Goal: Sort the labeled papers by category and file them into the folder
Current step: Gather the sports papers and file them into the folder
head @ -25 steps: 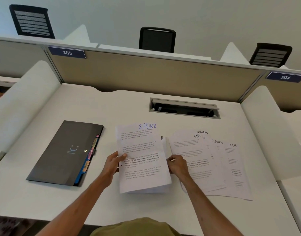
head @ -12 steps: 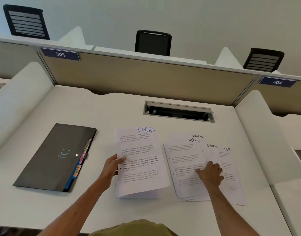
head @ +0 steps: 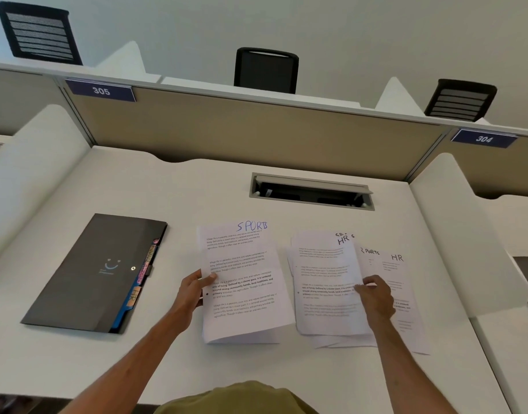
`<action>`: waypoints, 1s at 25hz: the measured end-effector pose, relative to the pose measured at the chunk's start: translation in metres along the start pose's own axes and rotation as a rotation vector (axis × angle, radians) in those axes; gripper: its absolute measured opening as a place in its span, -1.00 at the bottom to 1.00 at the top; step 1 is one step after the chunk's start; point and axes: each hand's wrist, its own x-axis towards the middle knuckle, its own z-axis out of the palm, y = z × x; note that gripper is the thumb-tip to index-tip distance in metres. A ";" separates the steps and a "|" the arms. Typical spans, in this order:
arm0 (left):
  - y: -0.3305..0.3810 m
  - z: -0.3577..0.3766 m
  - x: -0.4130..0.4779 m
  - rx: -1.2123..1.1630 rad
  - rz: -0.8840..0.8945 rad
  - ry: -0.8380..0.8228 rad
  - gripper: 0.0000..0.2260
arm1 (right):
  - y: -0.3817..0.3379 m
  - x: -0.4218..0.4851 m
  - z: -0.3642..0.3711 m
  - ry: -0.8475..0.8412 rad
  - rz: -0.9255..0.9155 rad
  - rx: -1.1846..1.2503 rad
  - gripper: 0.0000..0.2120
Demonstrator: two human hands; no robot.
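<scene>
white desk (head: 197, 186) bears a closed dark folder (head: 86, 273) at left and a loose paper pile (head: 412, 333) at right. between them, the "sports" sheet (head: 245, 282) is grasped at its left edge by the left hand (head: 194, 291). right hand (head: 376, 297) pinches the pile's top "hr" sheet (head: 325, 279).

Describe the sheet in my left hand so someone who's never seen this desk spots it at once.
On the white desk, start at the dark folder on the left. Just right of it is the sheet, its left edge gripped by the left hand. It alone has SPORTS in blue ink on top; the fanned papers beside it carry black labels.
</scene>
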 end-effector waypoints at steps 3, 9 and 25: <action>0.006 -0.003 0.004 -0.023 0.002 0.002 -0.81 | 0.002 0.001 -0.005 -0.019 0.059 0.303 -0.89; 0.015 -0.005 0.007 -0.147 0.003 0.033 -0.79 | -0.007 -0.011 0.011 -0.109 0.117 0.505 -0.88; -0.008 -0.006 -0.004 -0.066 -0.036 0.052 -0.77 | -0.040 -0.049 0.062 -0.059 -0.291 -0.322 -0.74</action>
